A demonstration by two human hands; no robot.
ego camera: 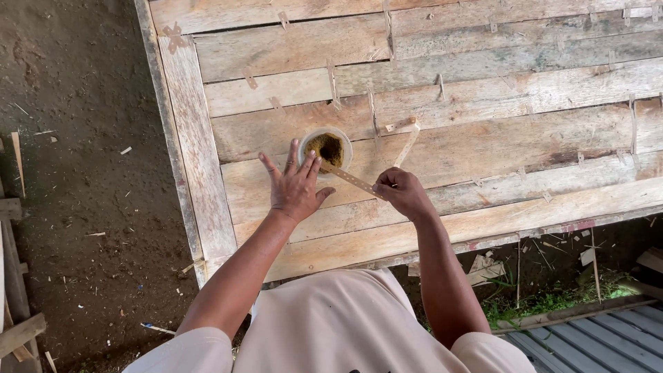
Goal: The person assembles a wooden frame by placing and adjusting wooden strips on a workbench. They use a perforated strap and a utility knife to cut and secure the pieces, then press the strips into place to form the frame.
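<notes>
A small white cup (343,141) holding brown paste stands on a weathered wooden plank panel (483,103). My left hand (295,185) rests flat on the planks just below and left of the cup, fingers spread, holding nothing. My right hand (402,193) pinches one end of a thin wooden stick (351,179). The stick's other end reaches to the cup's near rim. A second thin strip (406,141) lies on the planks to the right of the cup.
The panel's framed left edge (186,138) borders a dark dirt floor (76,173) littered with wood chips. Wood pieces lie at the far left (14,276). Grass and scrap (545,297) and corrugated sheet (594,338) sit at lower right.
</notes>
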